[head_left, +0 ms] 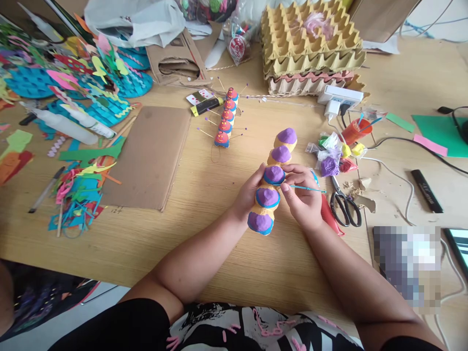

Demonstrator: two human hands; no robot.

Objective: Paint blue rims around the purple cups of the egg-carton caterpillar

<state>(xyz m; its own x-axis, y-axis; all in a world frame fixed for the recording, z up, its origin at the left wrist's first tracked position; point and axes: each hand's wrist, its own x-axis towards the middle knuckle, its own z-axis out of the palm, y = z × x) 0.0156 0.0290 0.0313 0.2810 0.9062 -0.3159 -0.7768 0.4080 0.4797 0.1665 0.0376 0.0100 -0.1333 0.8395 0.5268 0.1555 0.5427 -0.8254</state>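
Observation:
A strip of egg-carton cups [268, 197] is held up over the table, yellow with purple domed tops. Blue bands ring the three cups nearest me; the two far ones show purple and yellow. My left hand [249, 195] is closed around the strip's left side near the middle. My right hand [302, 197] pinches a thin blue stick [305, 188], its tip at the middle cup's lower edge, while its upper fingers rest by the strip's right side. Farther back stands a finished-looking red and blue strip [227, 117] with faces and pins along its sides.
Scissors [345, 204], clay bags [330, 158] and an orange cup [356, 131] lie right of my hands. Flat cardboard [146, 156], paper scraps [82, 190] and glue bottles [66, 126] are left. Egg trays [310, 53] and a power strip [341, 96] stand behind.

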